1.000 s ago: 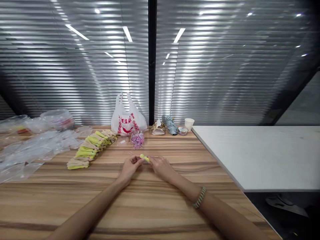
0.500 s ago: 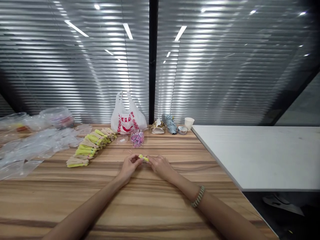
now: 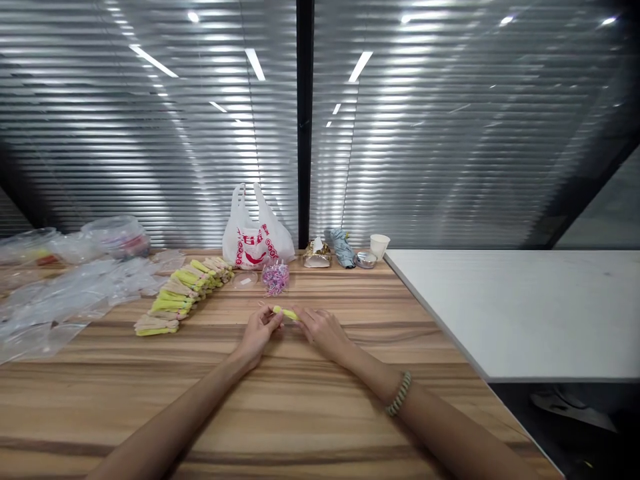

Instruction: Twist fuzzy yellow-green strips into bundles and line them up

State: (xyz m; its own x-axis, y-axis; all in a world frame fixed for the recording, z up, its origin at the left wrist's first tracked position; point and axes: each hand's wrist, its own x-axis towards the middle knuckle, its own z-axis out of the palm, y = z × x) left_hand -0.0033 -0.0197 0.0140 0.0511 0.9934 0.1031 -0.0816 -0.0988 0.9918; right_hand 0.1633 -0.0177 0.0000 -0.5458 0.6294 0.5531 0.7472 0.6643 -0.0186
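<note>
- One white carrier bag (image 3: 257, 233) stands at the far edge of the table (image 3: 300, 413), printed in red with characters too small to read and a curved, smile-like mark.
- One clear lid (image 3: 236, 281) lies before it, bearing one small white label (image 3: 245, 281); no words can be made out there.
- One yellow strip (image 3: 287, 313) is between two hands, in front of the bag and short of the far edge.
- The left hand (image 3: 257, 337) has its grip pinched, thumb to finger, on the strip's left end.
- The right hand (image 3: 323, 333) has its grip drawn in on the other end, as far as the small view allows; one bracelet (image 3: 399, 394) circles that wrist.
- One heap of pink and purple bands (image 3: 275, 277) sits beside the lid, too tangled to count.
- Yellow and beige bundles (image 3: 175, 297) overlap in one row toward the far left corner, beside clear plastic sheets (image 3: 75, 293); neither can be counted surely.
- Toward the far right corner: one gold packet (image 3: 317, 255), one blue-grey bundle (image 3: 343, 250), one round tin (image 3: 365, 259), one pale cup (image 3: 380, 247).
- Against half a second ago, the strip looks straighter and its left end lies further left; the bundles stay put.
</note>
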